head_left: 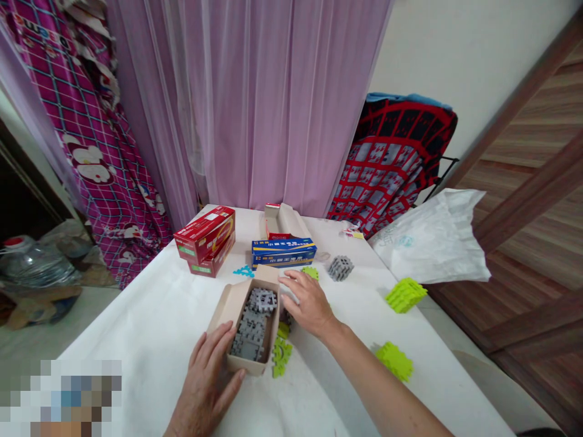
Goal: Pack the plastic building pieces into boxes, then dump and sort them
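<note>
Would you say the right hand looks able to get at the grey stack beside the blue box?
Probably yes. The right hand rests by the open cardboard box, and only a low green piece lies between it and the grey stack on the table.

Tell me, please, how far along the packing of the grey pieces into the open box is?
Done: grey pieces already fill most of the open box. In hand: the left hand steadies its near end, the right hand rests at its right wall. Seemingly left: one grey block and green stacks lie loose on the table.
</note>
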Demonstrator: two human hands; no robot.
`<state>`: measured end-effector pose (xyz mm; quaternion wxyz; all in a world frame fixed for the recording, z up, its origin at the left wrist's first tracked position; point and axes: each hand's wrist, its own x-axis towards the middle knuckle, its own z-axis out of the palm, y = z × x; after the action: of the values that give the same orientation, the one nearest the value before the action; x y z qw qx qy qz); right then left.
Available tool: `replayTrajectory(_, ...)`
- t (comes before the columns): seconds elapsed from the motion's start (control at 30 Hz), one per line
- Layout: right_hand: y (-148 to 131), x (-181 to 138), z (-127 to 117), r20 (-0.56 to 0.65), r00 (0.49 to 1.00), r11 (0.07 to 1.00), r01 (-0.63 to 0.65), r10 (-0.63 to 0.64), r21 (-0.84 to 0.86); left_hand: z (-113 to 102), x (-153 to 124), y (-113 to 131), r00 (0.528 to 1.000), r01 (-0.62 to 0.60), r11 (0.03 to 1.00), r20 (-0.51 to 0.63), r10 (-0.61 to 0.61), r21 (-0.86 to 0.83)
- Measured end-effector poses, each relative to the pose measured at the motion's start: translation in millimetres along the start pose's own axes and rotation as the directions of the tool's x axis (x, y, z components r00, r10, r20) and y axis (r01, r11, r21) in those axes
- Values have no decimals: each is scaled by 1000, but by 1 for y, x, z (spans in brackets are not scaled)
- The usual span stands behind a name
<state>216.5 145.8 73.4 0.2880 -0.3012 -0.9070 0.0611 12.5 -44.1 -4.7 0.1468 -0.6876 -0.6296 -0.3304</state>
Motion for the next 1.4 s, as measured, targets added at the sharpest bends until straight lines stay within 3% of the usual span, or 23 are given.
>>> replayTrajectory(0.1,38,-9,-9,-60,995,996,-88,86,-32,0,-1,-2,1000,14,1000,10,-14,-6)
replayTrajectory(0.17,66,-8,-23,-71,968,962,-246,239,-114,2,-1,-5,1000,9,1000,5,-9,-3)
replayTrajectory(0.23,92,-3,-40,-111,891,863,-453,440,-222,3,-2,-8,1000,-7,1000,5,7,11)
replayTrajectory(0.33,119,8,-58,-141,717,649,-683,682,-334,5,-1,-11,999,-39,999,8,39,34)
replayTrajectory(0.43,130,18,-60,-64,616,542,-733,785,-410,5,1,-11,997,-61,997,-33,63,46)
replayTrajectory(0.53,135,24,-51,6,576,511,-720,817,-470,3,3,-9,996,-72,995,-45,75,71)
replayTrajectory(0.7,143,24,-45,43,597,530,-676,801,-512,0,4,-5,998,-47,997,-26,48,68)
replayTrajectory(0.87,134,20,-60,-12,628,561,-702,778,-439,-2,5,-1,1000,-24,999,-10,25,49)
replayTrajectory(1.0,86,15,-68,38,738,730,-657,674,-190,-4,4,2,1000,-4,1000,2,4,24)
replayTrajectory(1.1,29,9,-62,147,867,870,-488,475,65,-5,4,5,1000,5,1000,10,-5,8)
replayTrajectory(1.17,-8,5,-54,234,914,907,-377,331,189,-5,4,5,1000,11,1000,9,-11,1)
replayTrajectory(1.27,-47,3,-37,342,926,936,-254,162,245,-5,3,5,1000,19,1000,20,-19,-4)
replayTrajectory(1.4,-61,6,-16,401,915,969,-134,41,206,-3,0,5,999,33,999,41,-32,-16)
